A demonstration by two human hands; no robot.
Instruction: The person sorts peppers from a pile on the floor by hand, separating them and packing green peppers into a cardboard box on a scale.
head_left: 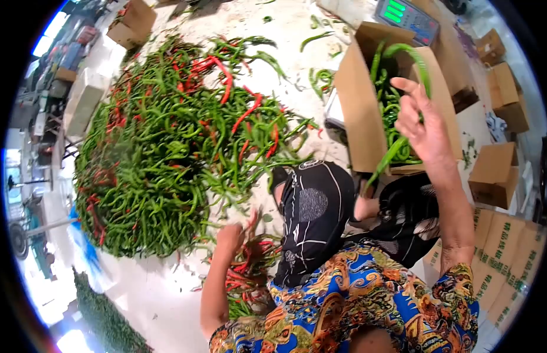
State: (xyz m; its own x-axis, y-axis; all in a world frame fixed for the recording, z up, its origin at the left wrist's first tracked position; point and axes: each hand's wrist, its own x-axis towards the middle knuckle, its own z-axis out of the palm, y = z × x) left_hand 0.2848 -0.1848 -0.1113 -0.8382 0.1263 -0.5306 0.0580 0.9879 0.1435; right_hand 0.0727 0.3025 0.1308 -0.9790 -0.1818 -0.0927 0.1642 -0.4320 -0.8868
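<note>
My right hand [420,120] is raised over an open cardboard box [359,112], its fingers curled around long green chili peppers [418,59]. One pepper arcs above the fingers, and another sticks out below toward the box's near edge. More green chilies [390,109] lie inside the box. Low on the left, my left hand [229,238] is closed beside a small heap of mostly red chilies [241,270]. A blurred reddish shape shows at its fingers; I cannot make out what it is. A large pile of green and red chilies [156,153] spreads beyond that hand.
A scale with a lit green display [396,12] stands behind the box. Loose chilies [315,40] lie on the pale floor near it. Empty cartons [494,173] and flat printed cardboard [503,247] are at right. My bent knee [320,194] is between pile and box.
</note>
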